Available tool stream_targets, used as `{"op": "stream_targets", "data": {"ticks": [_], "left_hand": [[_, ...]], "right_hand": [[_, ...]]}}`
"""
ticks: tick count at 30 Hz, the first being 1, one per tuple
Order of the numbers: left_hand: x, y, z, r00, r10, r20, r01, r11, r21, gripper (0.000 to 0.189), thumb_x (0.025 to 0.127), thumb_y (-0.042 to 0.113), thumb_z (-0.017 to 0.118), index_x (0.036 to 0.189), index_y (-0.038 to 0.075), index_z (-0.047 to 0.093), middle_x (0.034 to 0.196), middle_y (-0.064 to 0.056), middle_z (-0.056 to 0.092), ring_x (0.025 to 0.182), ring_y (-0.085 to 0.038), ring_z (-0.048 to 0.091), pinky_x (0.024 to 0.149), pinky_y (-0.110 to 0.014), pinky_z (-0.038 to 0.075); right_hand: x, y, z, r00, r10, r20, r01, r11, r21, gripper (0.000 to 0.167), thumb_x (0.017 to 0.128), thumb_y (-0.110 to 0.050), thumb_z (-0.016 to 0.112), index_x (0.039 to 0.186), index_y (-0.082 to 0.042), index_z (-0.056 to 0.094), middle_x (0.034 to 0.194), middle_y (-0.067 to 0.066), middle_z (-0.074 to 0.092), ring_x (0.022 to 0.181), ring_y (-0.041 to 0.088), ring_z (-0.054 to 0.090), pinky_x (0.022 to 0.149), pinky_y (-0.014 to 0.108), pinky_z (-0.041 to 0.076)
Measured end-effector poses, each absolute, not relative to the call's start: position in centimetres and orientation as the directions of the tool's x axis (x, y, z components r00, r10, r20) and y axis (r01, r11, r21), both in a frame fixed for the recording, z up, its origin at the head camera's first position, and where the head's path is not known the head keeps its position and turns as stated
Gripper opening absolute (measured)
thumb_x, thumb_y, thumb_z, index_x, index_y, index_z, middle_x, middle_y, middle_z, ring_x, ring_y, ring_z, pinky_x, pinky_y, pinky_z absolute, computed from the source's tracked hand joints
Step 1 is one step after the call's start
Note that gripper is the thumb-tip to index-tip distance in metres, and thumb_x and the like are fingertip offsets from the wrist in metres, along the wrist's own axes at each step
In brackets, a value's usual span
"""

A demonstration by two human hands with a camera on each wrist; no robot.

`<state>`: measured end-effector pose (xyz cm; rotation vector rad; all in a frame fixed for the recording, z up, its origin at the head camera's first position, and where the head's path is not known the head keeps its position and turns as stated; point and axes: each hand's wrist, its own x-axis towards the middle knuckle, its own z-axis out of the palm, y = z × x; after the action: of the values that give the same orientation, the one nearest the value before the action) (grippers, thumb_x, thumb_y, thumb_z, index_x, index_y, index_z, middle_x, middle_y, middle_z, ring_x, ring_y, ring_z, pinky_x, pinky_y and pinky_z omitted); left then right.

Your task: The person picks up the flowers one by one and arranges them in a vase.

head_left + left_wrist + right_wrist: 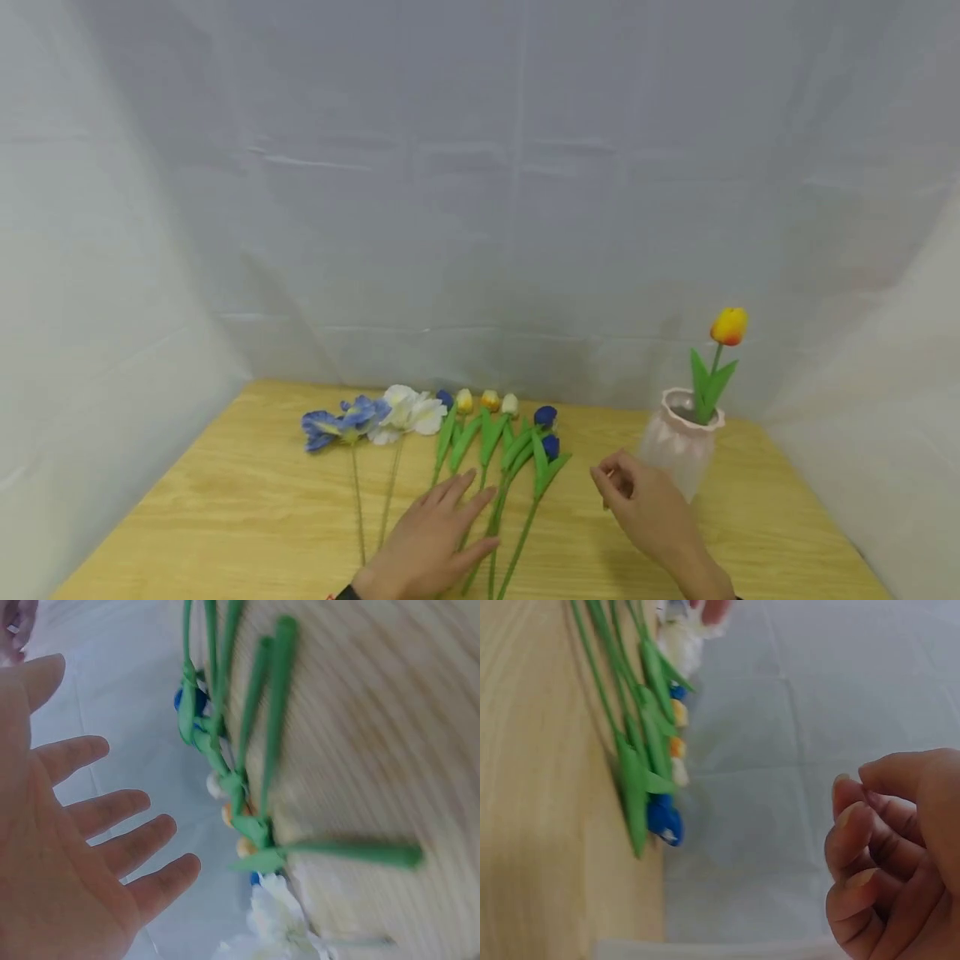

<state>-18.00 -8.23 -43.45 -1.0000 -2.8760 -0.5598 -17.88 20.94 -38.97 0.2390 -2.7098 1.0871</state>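
Observation:
My left hand (pixel 431 537) hovers with spread fingers over the stems of several artificial tulips (pixel 486 446) lying side by side on the table. In the left wrist view, no flower lies against its palm (pixel 60 862). These tulips have blue, white and yellow-orange heads and green leaves. My right hand (pixel 652 504) is raised just in front of the pale pink vase (pixel 678 450), hiding part of its lower side. Its fingers (pixel 855 832) hang loosely bent near the thumb, holding nothing. One yellow-orange tulip (pixel 729 327) stands upright in the vase.
A blue flower (pixel 348 421) and a white flower (pixel 405 412) with thin stems lie left of the tulips. The wooden table (pixel 225 500) ends at a grey sheet (pixel 480 208) behind, with pale sheets at both sides.

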Motion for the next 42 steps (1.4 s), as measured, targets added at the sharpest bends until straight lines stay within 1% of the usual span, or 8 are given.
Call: {"op": "stream_targets", "data": {"ticks": [4,8,18,26,28,34,39,42], "left_hand": [[-18.1,-9.4,-43.6,-0.813,0.570,0.124,0.574,0.746,0.339,0.062,0.097,0.058,0.039,0.145,0.019,0.044,0.149,-0.014,0.035,0.132,-0.034,0.037,0.101,-0.053,0.037],[-17.9,-10.4,-43.9,-0.831,0.545,0.106,0.546,0.766,0.339,0.064,0.096,0.060,0.039,0.144,0.017,0.045,0.148,-0.016,0.036,0.132,-0.035,0.038,0.100,-0.054,0.038],[-17.3,-13.1,-44.2,-0.862,0.487,0.140,0.503,0.790,0.351,0.061,0.098,0.053,0.043,0.142,0.011,0.046,0.146,-0.019,0.038,0.130,-0.039,0.038,0.099,-0.058,0.037],[-16.7,-14.4,-44.6,-0.885,0.441,0.150,0.464,0.808,0.364,0.062,0.097,0.055,0.044,0.140,0.010,0.049,0.143,-0.020,0.041,0.126,-0.040,0.043,0.093,-0.060,0.041],[-16.7,-14.7,-44.6,-0.889,0.431,0.153,0.456,0.817,0.353,0.062,0.096,0.055,0.045,0.139,0.010,0.050,0.142,-0.020,0.042,0.125,-0.039,0.044,0.093,-0.059,0.041],[-16.6,-15.6,-44.6,-0.892,0.422,0.163,0.452,0.828,0.331,0.061,0.097,0.054,0.044,0.138,0.010,0.051,0.142,-0.020,0.043,0.123,-0.039,0.045,0.093,-0.058,0.042],[-16.4,-16.1,-44.5,-0.896,0.413,0.163,0.444,0.826,0.348,0.062,0.097,0.055,0.043,0.138,0.010,0.051,0.142,-0.020,0.042,0.123,-0.040,0.045,0.093,-0.059,0.042],[-16.3,-16.3,-44.4,-0.900,0.402,0.170,0.436,0.826,0.357,0.062,0.097,0.055,0.044,0.139,0.010,0.050,0.142,-0.020,0.042,0.124,-0.040,0.044,0.092,-0.059,0.042]], "right_hand": [[-18.3,19.9,-40.6,-0.987,-0.078,0.139,-0.152,0.719,-0.678,0.024,0.096,-0.038,0.058,0.095,-0.014,0.063,0.068,-0.007,0.058,0.054,0.009,0.052,0.048,0.025,0.044],[-18.6,18.9,-42.3,-0.994,-0.070,0.079,-0.105,0.743,-0.661,0.020,0.096,-0.032,0.059,0.096,-0.013,0.063,0.073,-0.006,0.059,0.057,0.009,0.053,0.051,0.027,0.045],[-19.5,16.3,-45.8,-0.987,-0.144,0.066,-0.156,0.816,-0.557,0.022,0.095,-0.032,0.058,0.091,-0.013,0.068,0.075,-0.008,0.061,0.062,0.008,0.054,0.052,0.030,0.045],[-20.0,14.8,-46.5,-0.996,-0.079,0.050,-0.094,0.826,-0.556,0.028,0.094,-0.032,0.060,0.083,-0.008,0.066,0.069,-0.004,0.058,0.058,0.010,0.052,0.049,0.029,0.044],[-20.1,14.6,-46.6,-0.996,-0.071,0.047,-0.085,0.824,-0.560,0.028,0.093,-0.030,0.060,0.075,-0.008,0.062,0.062,-0.003,0.054,0.054,0.011,0.050,0.046,0.027,0.041],[-20.4,14.7,-46.8,-0.996,-0.082,-0.039,-0.037,0.762,-0.646,0.035,0.093,-0.020,0.059,0.059,-0.010,0.056,0.045,-0.005,0.050,0.041,0.010,0.047,0.040,0.022,0.036],[-20.8,14.7,-46.9,-0.988,-0.106,-0.112,0.016,0.654,-0.757,0.028,0.094,-0.014,0.058,0.068,-0.006,0.061,0.051,0.001,0.058,0.044,0.011,0.055,0.043,0.024,0.045],[-21.0,14.5,-46.9,-0.987,-0.109,-0.119,0.030,0.603,-0.797,0.023,0.095,-0.012,0.057,0.074,-0.003,0.061,0.053,0.002,0.059,0.046,0.012,0.058,0.045,0.025,0.048]]}}
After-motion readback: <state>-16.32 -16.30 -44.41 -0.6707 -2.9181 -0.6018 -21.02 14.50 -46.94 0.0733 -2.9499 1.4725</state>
